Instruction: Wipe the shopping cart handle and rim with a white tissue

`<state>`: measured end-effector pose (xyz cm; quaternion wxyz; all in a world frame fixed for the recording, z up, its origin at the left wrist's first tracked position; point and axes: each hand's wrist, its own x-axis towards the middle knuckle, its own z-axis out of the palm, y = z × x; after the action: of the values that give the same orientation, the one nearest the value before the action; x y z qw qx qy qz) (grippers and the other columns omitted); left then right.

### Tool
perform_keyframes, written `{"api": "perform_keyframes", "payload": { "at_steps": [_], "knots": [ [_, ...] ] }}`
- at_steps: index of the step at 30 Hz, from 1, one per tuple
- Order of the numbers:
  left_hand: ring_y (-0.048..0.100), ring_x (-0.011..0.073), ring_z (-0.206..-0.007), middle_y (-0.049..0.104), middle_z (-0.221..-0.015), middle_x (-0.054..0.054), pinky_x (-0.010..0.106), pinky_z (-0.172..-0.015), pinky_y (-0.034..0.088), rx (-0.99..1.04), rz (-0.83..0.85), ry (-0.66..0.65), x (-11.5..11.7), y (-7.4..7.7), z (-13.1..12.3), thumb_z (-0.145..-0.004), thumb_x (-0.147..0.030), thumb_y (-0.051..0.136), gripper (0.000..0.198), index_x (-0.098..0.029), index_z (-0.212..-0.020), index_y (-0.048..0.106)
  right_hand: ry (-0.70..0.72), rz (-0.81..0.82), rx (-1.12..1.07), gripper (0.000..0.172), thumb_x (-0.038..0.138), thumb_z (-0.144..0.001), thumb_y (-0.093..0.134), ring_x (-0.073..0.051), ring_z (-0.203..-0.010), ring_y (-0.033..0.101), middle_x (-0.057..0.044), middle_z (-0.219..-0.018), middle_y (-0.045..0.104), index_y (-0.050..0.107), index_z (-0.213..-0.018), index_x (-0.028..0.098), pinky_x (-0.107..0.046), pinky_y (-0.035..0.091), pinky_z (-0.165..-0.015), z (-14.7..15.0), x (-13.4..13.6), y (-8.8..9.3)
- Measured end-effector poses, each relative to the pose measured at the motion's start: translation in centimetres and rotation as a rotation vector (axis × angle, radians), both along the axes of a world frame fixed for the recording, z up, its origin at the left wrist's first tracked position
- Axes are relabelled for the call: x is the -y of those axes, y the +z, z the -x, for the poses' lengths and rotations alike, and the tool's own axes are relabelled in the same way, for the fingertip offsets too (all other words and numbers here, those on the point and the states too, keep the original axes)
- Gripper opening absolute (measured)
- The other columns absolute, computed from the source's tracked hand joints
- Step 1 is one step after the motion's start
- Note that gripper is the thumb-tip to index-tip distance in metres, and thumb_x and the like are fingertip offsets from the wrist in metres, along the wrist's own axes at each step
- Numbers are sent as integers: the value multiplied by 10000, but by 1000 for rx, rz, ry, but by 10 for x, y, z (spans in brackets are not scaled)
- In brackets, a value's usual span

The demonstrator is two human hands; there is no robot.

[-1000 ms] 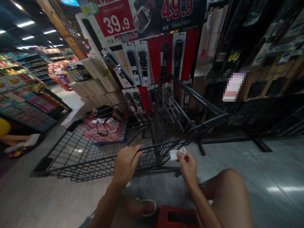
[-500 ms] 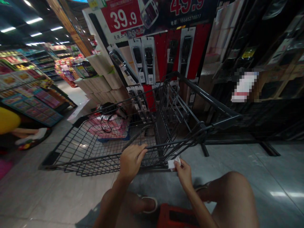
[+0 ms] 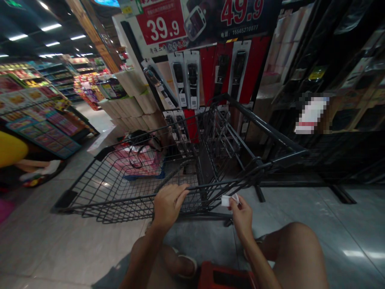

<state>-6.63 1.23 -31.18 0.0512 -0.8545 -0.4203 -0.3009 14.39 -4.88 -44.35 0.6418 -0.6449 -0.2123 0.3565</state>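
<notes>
shop aisle w/ grey glossy floor tiles (image 3: 54, 249) across the bottom of the frame, a red display board of carded black belts (image 3: 210, 72) w/ 39.9 / 49.9 price signs at top centre, colourful shelves upper left. the black wire shopping cart (image 3: 99, 192) lies tipped on its side mid-frame, basket mouth toward centre-left, a pink bag (image 3: 146, 160) seen through the mesh behind it. risks, as a guess: cart is resting on one side w/ only one hand steadying it, so a pull on the rim could make it roll or scrape on the slick tiles; the paper is held by fingertips only and could slip down through the mesh. left hand (image 3: 167, 206) lower centre, fingers curled closed over the cart's near rim wire. right hand (image 3: 242, 214) just right of it, thumb and fingertips pinched narrow on a small white crumpled paper slip (image 3: 227, 200), which sits just beside the cart's frame; can't tell if touching. bare knee lower right, red stool (image 3: 225, 277) at bottom edge.
</notes>
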Motion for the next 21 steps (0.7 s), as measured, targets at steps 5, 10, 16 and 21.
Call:
{"api": "perform_keyframes", "payload": {
  "at_steps": [5, 10, 16, 21],
  "knots": [
    [588, 135, -677, 674, -712, 5, 266, -622, 423, -8, -26, -4, -1, -3, 2, -939, -337, 446, 272, -197, -925, 679, 27, 16, -12, 421, 482, -641, 648, -153, -591, 560, -29, -695, 642, 694, -853, 121, -259, 466, -535, 12, 5, -15],
    [585, 132, -680, 674, -722, 3, 263, -632, 421, 6, -44, -11, -1, -4, 3, -936, -335, 458, 264, -190, -916, 677, 83, 48, -40, 457, 466, -595, 649, -153, -534, 538, -28, -620, 635, 709, -845, 89, -257, 437, -478, 19, 12, -32],
    [583, 131, -687, 674, -723, 7, 265, -635, 421, 11, -25, -15, -1, -4, 1, -939, -342, 450, 273, -193, -922, 678, 102, 58, -68, 440, 459, -563, 657, -152, -471, 524, -26, -563, 631, 700, -796, 88, -260, 432, -439, 14, 19, -34],
    [588, 134, -694, 681, -737, 6, 268, -638, 427, 9, -32, -14, -1, -4, 1, -937, -339, 456, 265, -192, -923, 675, -6, 40, -25, 450, 478, -618, 644, -174, -579, 580, -50, -685, 671, 673, -867, 104, -266, 468, -520, 0, 14, -12]
  ]
}}
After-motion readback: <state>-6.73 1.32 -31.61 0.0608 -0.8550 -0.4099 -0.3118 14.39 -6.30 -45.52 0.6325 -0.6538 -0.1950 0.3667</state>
